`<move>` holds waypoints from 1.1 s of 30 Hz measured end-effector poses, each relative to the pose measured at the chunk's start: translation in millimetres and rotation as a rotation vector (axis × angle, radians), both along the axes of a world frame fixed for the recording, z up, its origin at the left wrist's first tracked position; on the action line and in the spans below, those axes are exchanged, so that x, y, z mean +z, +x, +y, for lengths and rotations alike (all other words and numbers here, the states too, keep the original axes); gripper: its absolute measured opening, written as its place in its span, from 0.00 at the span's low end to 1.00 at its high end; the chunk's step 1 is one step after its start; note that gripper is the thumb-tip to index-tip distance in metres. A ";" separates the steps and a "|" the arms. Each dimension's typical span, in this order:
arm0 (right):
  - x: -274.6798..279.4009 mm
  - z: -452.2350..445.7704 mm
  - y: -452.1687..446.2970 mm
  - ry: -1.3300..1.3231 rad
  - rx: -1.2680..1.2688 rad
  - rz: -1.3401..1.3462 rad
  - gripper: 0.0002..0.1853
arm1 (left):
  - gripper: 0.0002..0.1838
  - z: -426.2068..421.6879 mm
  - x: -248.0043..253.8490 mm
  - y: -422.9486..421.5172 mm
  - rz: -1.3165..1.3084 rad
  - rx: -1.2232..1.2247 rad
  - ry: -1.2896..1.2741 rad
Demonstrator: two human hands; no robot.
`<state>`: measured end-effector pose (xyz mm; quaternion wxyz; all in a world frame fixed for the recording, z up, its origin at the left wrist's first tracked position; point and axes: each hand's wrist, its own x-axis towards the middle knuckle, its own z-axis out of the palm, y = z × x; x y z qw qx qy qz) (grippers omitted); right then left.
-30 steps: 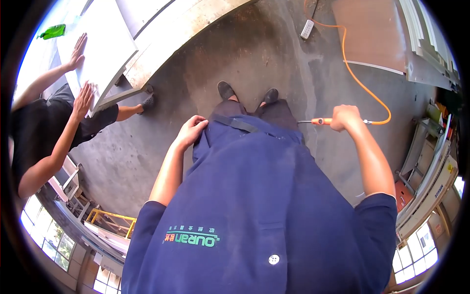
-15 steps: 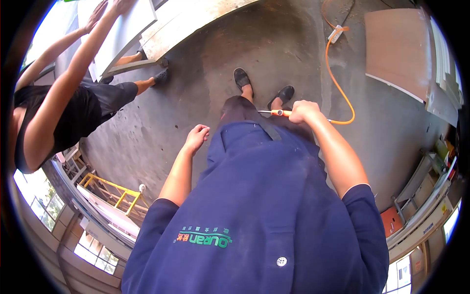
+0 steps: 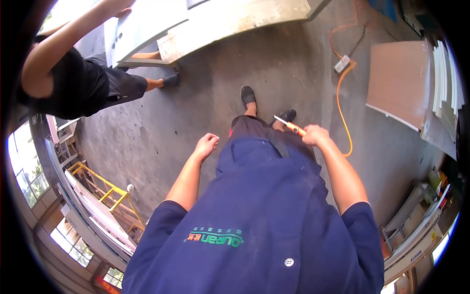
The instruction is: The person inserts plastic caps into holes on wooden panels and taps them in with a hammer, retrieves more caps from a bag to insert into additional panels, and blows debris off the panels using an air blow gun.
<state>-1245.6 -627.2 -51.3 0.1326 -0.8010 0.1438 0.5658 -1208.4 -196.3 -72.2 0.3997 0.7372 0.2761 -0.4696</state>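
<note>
In my right hand is an orange air blow gun with a thin pale nozzle. My fingers wrap round its body, and the nozzle points up and left across my dark trousers, toward one shoe. An orange hose loops down from the floor to behind my right wrist. My left hand hangs beside my blue shirt, its fingers loosely curled with nothing visible in them.
At upper left a person in black has a hand at a white panel by a pale worktop. A power strip lies on the concrete floor. Brown board stands at right, a yellow-framed trolley at lower left.
The worktop, panel and board have shifted lower in view. The blow gun's nozzle has tilted upward in my right hand. The other person's arms have shifted; my left hand stays curled.
</note>
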 end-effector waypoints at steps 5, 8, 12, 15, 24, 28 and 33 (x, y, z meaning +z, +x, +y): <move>14.2 -7.9 -18.5 0.227 -0.087 -0.036 0.19 | 0.14 2.6 -14.5 5.5 -0.029 0.013 0.019; 77.8 4.3 10.0 0.236 -0.092 -0.038 0.21 | 0.18 -24.8 2.1 37.6 -0.060 0.184 -0.085; 117.2 28.7 40.0 0.198 0.005 -0.117 0.20 | 0.19 -70.6 15.7 81.6 -0.153 0.272 -0.331; 142.9 48.3 57.5 0.194 0.016 -0.226 0.19 | 0.16 -96.5 25.8 102.0 -0.241 0.237 -0.336; 154.3 59.1 67.1 0.232 -0.003 -0.306 0.15 | 0.15 -90.8 20.9 133.8 -0.059 0.595 -0.459; 149.6 59.3 68.3 0.218 -0.012 -0.387 0.14 | 0.15 -75.0 5.2 151.7 -0.100 0.614 -0.476; 156.4 71.2 87.1 0.232 0.030 -0.297 0.22 | 0.15 -85.4 12.9 160.5 -0.123 0.429 -0.487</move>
